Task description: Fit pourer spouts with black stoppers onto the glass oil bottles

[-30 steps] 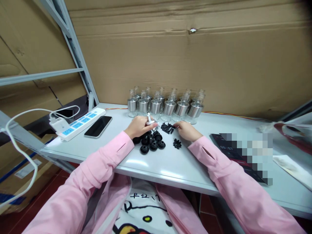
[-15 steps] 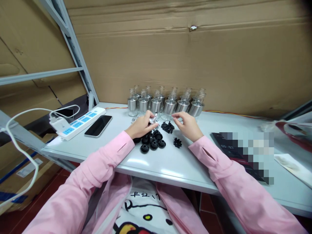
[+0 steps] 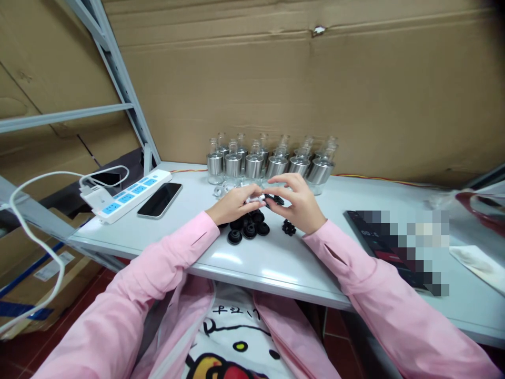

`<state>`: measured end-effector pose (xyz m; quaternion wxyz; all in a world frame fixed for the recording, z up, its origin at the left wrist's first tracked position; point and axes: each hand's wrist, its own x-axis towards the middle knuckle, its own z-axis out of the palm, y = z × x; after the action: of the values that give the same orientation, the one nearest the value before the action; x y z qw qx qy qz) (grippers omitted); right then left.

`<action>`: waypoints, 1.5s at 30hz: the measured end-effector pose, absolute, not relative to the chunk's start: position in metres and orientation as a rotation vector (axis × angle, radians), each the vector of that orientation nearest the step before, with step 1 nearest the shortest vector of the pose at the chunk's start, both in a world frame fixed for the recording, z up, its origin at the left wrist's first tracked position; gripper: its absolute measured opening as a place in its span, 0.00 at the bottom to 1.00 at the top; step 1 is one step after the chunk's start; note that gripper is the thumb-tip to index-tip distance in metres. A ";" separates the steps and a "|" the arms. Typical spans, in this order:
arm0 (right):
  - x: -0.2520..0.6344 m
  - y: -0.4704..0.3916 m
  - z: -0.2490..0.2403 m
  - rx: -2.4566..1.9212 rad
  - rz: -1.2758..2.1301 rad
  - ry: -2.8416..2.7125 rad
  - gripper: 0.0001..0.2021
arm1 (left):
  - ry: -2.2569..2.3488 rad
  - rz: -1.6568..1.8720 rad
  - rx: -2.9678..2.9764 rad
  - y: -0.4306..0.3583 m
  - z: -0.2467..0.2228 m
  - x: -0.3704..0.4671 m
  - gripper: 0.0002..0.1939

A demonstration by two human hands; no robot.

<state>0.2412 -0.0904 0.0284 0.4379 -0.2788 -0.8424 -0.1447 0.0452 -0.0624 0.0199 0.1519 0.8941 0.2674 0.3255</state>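
Over the middle of the table, my left hand (image 3: pixel 235 204) is closed on a small white part (image 3: pixel 255 199), whose kind I cannot make out. My right hand (image 3: pixel 294 202) is at the right end of that part, thumb and fingers pinched close together; what they grip is too small to tell. Below my left hand lies a pile of round black caps (image 3: pixel 249 230). Small black stick-like pieces (image 3: pixel 278 200) lie partly hidden behind my right fingers. A cluster of tiny black pieces (image 3: pixel 289 227) is beneath my right hand.
Glass bottles with silver metal bands (image 3: pixel 254 166) stand in rows at the back. Clear or white small parts (image 3: pixel 221 189) lie before them. At left are a phone (image 3: pixel 160 200) and a power strip (image 3: pixel 132 197); at right, a dark tablet-like device (image 3: pixel 374 237) and a white sheet (image 3: pixel 479 268).
My right hand has moved left to meet the white part in my left hand. The left hand has shifted slightly right, its fingers now closer to the right hand's.
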 end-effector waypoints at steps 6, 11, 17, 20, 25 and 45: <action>0.238 -0.093 0.029 -0.684 -0.341 -2.077 0.05 | 0.638 1.089 2.581 -0.068 0.021 0.050 0.18; 0.239 -0.093 0.029 -0.743 -0.324 -2.136 0.05 | 0.702 1.126 2.605 -0.072 0.021 0.052 0.15; 0.238 -0.092 0.027 -0.761 -0.316 -2.189 0.05 | 0.727 1.124 2.814 -0.069 0.018 0.048 0.15; 0.237 -0.091 0.025 -0.769 -0.306 -2.214 0.05 | 0.714 1.123 2.860 -0.068 0.019 0.048 0.15; 0.236 -0.092 0.026 -0.748 -0.257 -2.182 0.10 | 0.633 1.120 2.919 -0.070 0.022 0.049 0.15; 0.231 -0.094 0.022 -0.824 0.208 -2.106 0.19 | 0.621 1.289 2.840 -0.069 0.023 0.046 0.11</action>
<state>0.2313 -0.0943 0.0218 0.4216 -0.3291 -0.8408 0.0831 0.0460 -0.0688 0.0231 -0.0191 0.8929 0.1952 0.4053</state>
